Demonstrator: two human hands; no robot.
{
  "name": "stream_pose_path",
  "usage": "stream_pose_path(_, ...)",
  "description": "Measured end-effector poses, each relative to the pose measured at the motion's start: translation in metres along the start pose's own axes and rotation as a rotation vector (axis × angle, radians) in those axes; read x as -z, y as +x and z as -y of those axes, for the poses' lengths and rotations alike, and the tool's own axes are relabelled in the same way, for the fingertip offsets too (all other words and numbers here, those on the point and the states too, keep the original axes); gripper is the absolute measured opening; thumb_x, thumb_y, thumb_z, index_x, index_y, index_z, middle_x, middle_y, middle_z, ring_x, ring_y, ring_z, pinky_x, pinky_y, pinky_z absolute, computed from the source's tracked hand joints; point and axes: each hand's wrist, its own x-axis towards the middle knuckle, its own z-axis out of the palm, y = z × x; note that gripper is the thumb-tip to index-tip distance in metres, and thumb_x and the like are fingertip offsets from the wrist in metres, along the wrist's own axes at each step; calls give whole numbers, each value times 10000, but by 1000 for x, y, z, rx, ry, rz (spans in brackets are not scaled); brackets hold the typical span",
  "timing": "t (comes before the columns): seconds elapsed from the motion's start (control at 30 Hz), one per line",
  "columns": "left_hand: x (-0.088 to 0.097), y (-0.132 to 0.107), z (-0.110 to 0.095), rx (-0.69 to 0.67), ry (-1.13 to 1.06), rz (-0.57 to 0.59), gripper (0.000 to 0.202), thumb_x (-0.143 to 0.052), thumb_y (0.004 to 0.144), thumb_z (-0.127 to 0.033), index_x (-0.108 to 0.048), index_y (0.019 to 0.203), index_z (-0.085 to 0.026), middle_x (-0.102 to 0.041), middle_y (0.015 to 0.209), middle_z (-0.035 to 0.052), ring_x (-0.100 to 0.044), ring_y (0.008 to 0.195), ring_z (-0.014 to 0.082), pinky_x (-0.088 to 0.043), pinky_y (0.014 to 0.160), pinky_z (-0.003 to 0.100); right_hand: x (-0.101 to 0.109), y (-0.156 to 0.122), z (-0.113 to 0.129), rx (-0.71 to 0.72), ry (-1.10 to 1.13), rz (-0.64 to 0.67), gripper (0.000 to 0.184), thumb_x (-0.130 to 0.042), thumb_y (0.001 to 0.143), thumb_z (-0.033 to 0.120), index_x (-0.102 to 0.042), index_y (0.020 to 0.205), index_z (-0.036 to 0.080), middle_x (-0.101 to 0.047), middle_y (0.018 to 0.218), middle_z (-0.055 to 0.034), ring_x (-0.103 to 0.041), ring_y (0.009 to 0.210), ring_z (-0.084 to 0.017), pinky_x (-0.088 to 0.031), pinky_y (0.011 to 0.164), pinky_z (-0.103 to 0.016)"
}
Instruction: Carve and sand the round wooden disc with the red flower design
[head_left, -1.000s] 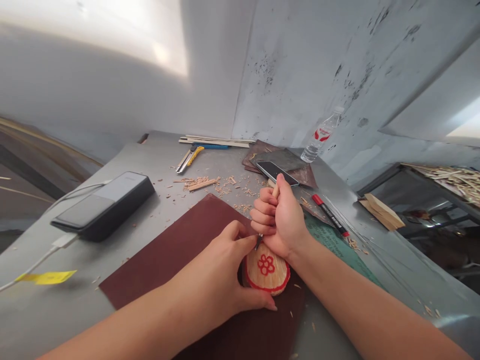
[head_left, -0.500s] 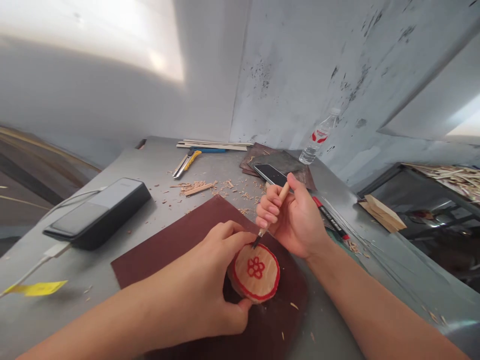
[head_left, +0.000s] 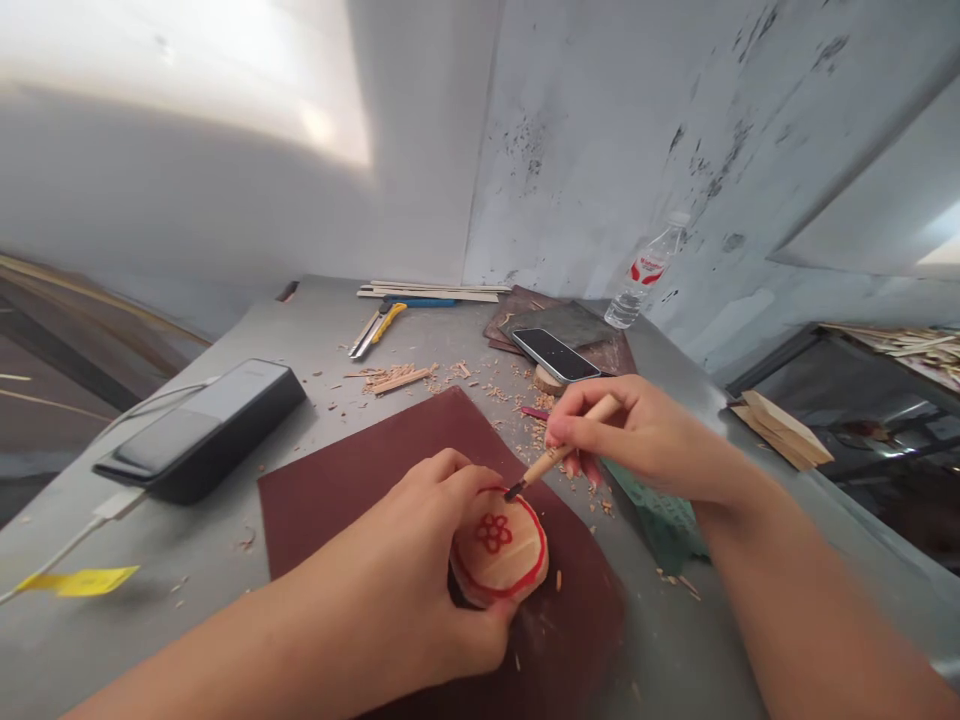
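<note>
My left hand (head_left: 420,570) is closed round a round wooden disc (head_left: 499,548) with a red ring and a red flower drawn on it. The disc rests on a dark red sheet (head_left: 352,470) on the grey table (head_left: 315,330). My right hand (head_left: 637,435) grips a wooden-handled carving tool (head_left: 559,455) like a pen. Its dark tip touches the disc's far rim, just by my left fingers.
A black power bank with a phone on top (head_left: 202,425) and a white cable lie at left. A utility knife (head_left: 375,328), wood strips, a phone (head_left: 556,355) on dark sheets, a water bottle (head_left: 643,272) and shavings lie farther back. A green mat (head_left: 660,515) is at right.
My right hand has changed from a fist grip to a pen-like grip and moved right, away from the disc. The disc has shifted left and tilted in my left hand.
</note>
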Motion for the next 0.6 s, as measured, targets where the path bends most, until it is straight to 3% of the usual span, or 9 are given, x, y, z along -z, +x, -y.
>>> stream_pose_path(0.1, 8, -4, 1, -55, 26, 24, 706, -677, 647, -190, -581, 1319, -383, -621, 1240, -28, -676, 998, 196, -570, 794, 275, 11, -8, 3, -43, -82, 75, 230, -770, 894, 421, -772, 839, 198, -752, 697, -41, -685, 587, -180, -538, 552, -269)
stream_pose_path(0.2, 19, -9, -1, -57, 61, 101, 766, -637, 638, -155, -560, 1359, -405, -631, 1250, -23, -700, 928, 187, -555, 698, 253, 16, -15, 3, -127, -135, 181, 218, -758, 905, 405, -797, 983, 205, -773, 743, -41, -709, 590, -186, -556, 528, -260)
stream_pose_path(0.3, 23, -11, -3, -17, 73, 163, 636, -718, 701, -262, -604, 1314, -387, -636, 1264, -4, -717, 861, 192, -554, 677, 273, 12, -22, 8, -237, -205, 357, 337, -681, 966, 462, -785, 1179, 223, -785, 812, -43, -617, 438, -115, -479, 413, -208)
stream_pose_path(0.4, 19, -9, -1, 13, 70, 127, 579, -801, 721, -461, -636, 1269, -370, -630, 1296, 6, -726, 927, 228, -573, 753, 314, 6, -27, 15, -229, -307, 478, 397, -558, 1032, 515, -794, 1210, 250, -763, 832, -24, -546, 408, -75, -397, 376, -180)
stream_pose_path(0.5, 12, -6, 1, 14, 47, 42, 574, -818, 699, -444, -654, 1244, -366, -654, 1261, 5, -724, 989, 247, -582, 817, 329, 3, -29, 21, -106, -418, 468, 357, -544, 1052, 436, -829, 1150, 246, -677, 681, 13, -491, 479, -85, -324, 424, -191)
stream_pose_path(0.6, 10, -8, -2, 10, 40, 64, 526, -782, 676, -338, -678, 1191, -361, -678, 1210, 0, -733, 920, 227, -589, 760, 311, 2, -31, 24, -46, -378, 378, 249, -626, 1000, 325, -859, 1043, 249, -656, 637, 26, -467, 533, -105, -301, 474, -222)
